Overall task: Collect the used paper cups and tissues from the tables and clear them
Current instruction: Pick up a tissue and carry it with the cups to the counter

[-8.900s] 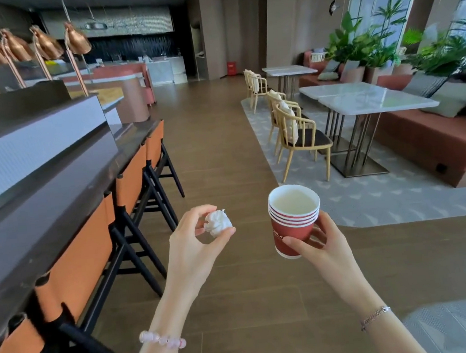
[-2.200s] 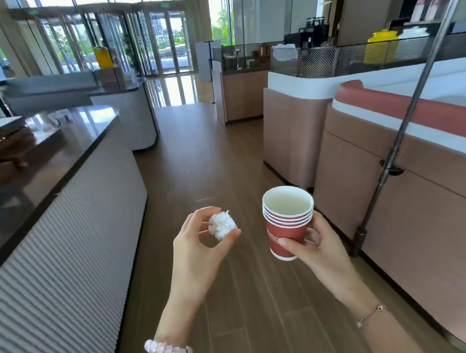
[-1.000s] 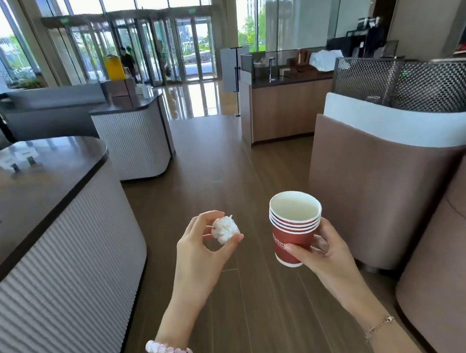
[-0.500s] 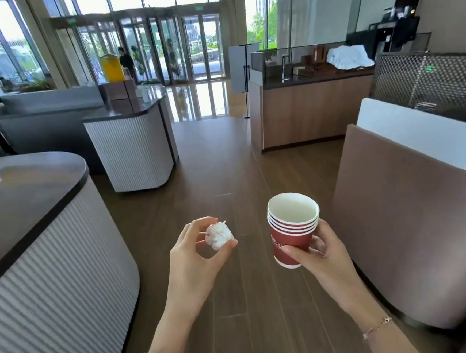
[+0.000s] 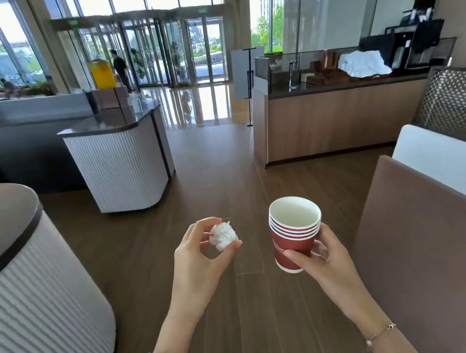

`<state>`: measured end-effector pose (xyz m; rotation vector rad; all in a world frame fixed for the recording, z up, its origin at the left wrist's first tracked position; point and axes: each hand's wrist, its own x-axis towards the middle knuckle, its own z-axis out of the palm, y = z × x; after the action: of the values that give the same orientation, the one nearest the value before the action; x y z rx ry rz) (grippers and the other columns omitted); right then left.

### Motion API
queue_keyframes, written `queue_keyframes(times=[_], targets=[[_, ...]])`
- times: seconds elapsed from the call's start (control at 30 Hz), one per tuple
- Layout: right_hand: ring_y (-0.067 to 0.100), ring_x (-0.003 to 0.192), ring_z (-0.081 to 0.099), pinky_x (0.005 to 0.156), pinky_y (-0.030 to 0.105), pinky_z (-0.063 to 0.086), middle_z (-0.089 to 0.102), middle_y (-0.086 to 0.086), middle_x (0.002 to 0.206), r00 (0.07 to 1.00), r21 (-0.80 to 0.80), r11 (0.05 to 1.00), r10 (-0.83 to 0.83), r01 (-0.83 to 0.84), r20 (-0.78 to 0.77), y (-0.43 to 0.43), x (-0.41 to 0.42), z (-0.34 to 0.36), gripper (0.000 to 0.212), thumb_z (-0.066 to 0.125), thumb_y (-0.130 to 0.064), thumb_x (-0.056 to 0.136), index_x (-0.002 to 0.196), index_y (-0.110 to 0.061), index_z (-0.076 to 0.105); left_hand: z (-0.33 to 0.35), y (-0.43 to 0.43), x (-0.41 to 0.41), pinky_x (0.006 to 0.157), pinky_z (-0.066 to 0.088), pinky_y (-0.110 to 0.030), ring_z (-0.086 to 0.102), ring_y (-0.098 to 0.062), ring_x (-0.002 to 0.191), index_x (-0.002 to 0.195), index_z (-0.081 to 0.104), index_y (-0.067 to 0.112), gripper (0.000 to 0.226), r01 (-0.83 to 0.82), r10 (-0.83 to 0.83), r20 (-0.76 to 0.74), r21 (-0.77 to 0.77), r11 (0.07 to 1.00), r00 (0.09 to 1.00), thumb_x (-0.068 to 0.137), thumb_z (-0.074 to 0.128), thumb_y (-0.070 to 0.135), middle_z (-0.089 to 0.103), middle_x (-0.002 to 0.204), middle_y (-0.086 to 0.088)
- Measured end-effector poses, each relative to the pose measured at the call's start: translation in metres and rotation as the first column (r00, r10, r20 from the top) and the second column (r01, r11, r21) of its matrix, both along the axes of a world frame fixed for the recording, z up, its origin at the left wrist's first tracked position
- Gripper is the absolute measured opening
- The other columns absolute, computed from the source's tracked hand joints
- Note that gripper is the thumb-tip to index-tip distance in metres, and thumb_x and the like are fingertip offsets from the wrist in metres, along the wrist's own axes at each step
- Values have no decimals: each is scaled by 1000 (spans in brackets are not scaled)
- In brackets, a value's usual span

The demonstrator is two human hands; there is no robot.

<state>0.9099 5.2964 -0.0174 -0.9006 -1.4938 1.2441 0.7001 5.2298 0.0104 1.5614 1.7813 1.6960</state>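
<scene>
Left hand [image 5: 198,258] pinches a small crumpled white tissue ball [image 5: 223,236] at its fingertips; right hand [image 5: 320,260] grips a nested stack of red paper cups with white rims [image 5: 295,234], upright, above the brown plank floor [image 5: 221,182]. Grips unchanged; white ribbed counter [image 5: 119,163] now nearer

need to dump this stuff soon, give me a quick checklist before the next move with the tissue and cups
1. Left hand grip on the balled tissue: pinched between fingertips and thumb, ok.
2. Right hand grip on the stack of red paper cups: wrapped round the lower cup, ok.
3. Stack upright and nested: ok.
4. Top cup empty: nothing visible inside, ok.
5. Floor ahead clear between the counters: ok.
6. Bin in sight: none visible, cannot tell where it is.
</scene>
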Motion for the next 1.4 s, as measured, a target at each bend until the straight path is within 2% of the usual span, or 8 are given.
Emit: queue_keyframes(times=[0.27,0.47,0.6,0.67,0.87,0.97,1.13,1.4], targets=[[-2,102,63,75,10,50,68,-20,108,999,7,999,-51,51,3,143,-36,-7,58,80,-13,71,120,-33,55,-6,153,-42,71,44,-5,61,-2,87,96,61,38,36,48,-48,-2,-2,999,999,68,80,24,65,95,18],[1,97,65,74,11,50,70,-16,104,990,29,990,-139,140,-15,281,-79,0,55,80,-5,71,117,-27,58,3,308,-82,68,45,-7,61,0,86,95,62,38,37,131,-131,37,-4,991,991,67,81,25,63,97,23],[1,96,66,73,10,50,71,-16,103,983,39,982,-182,184,-33,364,-102,8,55,78,-1,71,116,-24,58,10,399,-105,72,57,-31,61,0,87,96,63,37,36,194,-193,80,-6,981,978,67,80,24,61,98,23],[2,97,66,74,11,51,71,-15,103,978,27,978,-205,206,-35,398,-109,8,55,79,-2,71,117,-25,58,11,437,-112,69,58,-36,61,0,86,96,63,38,36,215,-214,78,-11,976,974,67,80,24,62,97,22],[2,96,66,74,12,51,70,-16,103,955,15,956,-293,294,-33,496,-115,5,56,80,-3,69,117,-25,58,9,548,-121,69,47,-10,61,2,85,94,62,40,36,263,-262,33,-9,965,964,66,80,25,63,94,22],[-1,96,65,73,11,51,70,-19,102,948,11,948,-319,319,-24,547,-114,1,56,80,-4,70,115,-28,57,5,602,-122,65,49,-13,61,3,85,94,62,42,37,277,-276,36,-24,960,960,66,81,26,63,93,23],[-1,94,65,71,10,50,70,-20,101,932,7,932,-363,363,-13,644,-107,-3,55,79,-4,70,115,-27,57,1,703,-118,66,42,-5,61,1,85,92,62,41,36,308,-306,54,-22,951,951,66,81,24,63,95,24],[-1,90,67,70,9,50,73,-11,97,903,6,903,-430,430,0,812,-79,10,54,79,-2,71,114,-26,57,13,883,-85,67,44,-7,61,1,84,92,62,42,38,384,-383,43,-24,923,923,67,81,23,62,95,23]])
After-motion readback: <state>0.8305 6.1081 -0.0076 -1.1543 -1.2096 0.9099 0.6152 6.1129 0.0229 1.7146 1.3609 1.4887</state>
